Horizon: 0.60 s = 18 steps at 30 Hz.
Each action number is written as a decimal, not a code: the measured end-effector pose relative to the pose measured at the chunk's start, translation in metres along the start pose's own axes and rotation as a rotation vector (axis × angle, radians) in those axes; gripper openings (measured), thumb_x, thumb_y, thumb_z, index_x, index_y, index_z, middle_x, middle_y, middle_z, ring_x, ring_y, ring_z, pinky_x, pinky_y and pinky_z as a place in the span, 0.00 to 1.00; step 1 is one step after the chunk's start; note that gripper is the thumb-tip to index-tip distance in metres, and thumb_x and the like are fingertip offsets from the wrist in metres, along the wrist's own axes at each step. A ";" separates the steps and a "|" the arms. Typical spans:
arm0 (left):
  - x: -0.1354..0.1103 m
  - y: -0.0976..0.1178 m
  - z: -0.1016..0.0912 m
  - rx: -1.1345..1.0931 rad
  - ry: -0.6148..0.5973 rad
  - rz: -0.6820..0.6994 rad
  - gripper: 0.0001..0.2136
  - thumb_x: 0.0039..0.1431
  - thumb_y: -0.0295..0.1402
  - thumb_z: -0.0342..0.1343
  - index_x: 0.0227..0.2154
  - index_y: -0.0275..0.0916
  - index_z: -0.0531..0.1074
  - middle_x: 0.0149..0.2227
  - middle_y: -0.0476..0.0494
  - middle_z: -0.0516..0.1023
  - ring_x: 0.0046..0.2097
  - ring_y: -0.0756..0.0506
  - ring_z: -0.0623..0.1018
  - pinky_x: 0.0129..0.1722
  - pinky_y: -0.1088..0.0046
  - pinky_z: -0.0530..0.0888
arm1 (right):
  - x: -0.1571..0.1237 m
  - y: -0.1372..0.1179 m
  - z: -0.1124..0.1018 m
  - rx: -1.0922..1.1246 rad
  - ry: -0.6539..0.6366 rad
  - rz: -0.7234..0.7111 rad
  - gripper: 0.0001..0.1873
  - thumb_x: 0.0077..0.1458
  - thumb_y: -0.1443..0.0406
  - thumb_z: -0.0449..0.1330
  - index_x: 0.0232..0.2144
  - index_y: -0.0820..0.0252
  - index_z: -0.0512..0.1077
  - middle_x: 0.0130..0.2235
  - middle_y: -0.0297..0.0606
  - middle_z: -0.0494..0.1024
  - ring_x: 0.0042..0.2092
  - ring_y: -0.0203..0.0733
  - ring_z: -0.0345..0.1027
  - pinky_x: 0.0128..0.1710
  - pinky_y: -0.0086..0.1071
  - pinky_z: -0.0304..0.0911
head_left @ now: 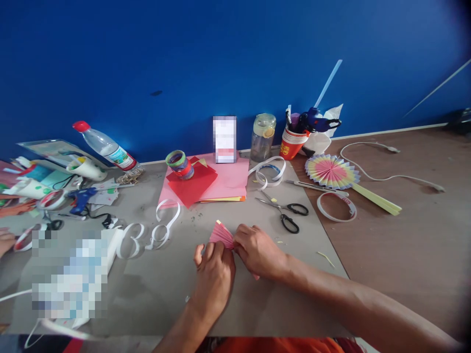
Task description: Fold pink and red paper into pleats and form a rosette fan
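Pleated pink paper (221,236) gripped at lower centre of the frame.
Head view: the left hand (216,264) curls over its lower side, the right hand (259,249) pinches its right side (a pink tip (256,277) peeks out below). A grey sheet (147,289) covers the left and middle of the brown worktop (397,255); a blue wall (235,54) fills the top of the frame.

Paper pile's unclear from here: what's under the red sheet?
Pink sheets show beneath the red sheet; its near corner reaches over the grey mat. Whatever it fully covers can't be seen.
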<state>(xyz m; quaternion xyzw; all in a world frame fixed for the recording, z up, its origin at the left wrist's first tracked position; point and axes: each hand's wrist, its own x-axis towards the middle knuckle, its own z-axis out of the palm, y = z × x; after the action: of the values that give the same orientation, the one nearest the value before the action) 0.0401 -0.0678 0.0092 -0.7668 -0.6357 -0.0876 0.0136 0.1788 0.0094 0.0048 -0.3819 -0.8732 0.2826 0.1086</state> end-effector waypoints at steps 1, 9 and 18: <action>-0.001 -0.001 0.000 -0.005 0.008 -0.001 0.08 0.59 0.24 0.50 0.27 0.39 0.71 0.30 0.46 0.72 0.37 0.44 0.70 0.47 0.60 0.57 | 0.000 0.001 0.000 0.038 0.007 0.011 0.08 0.56 0.72 0.52 0.27 0.61 0.69 0.35 0.38 0.71 0.35 0.36 0.66 0.37 0.29 0.56; -0.003 -0.002 -0.007 -0.092 0.051 -0.060 0.06 0.61 0.31 0.52 0.30 0.41 0.73 0.31 0.47 0.75 0.39 0.44 0.72 0.50 0.58 0.55 | 0.002 0.005 0.000 0.193 0.019 0.128 0.07 0.51 0.74 0.52 0.26 0.60 0.66 0.28 0.34 0.71 0.29 0.35 0.62 0.30 0.27 0.53; -0.001 -0.001 -0.001 -0.036 0.009 -0.093 0.08 0.60 0.26 0.50 0.27 0.39 0.72 0.30 0.46 0.74 0.38 0.44 0.72 0.50 0.59 0.56 | 0.006 0.004 -0.009 0.298 0.017 0.231 0.07 0.49 0.74 0.52 0.25 0.61 0.67 0.24 0.30 0.70 0.25 0.32 0.58 0.27 0.25 0.50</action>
<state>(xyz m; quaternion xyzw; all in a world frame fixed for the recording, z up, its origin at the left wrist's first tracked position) 0.0385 -0.0684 0.0095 -0.7363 -0.6687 -0.1029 -0.0015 0.1813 0.0197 0.0094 -0.4616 -0.7712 0.4160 0.1384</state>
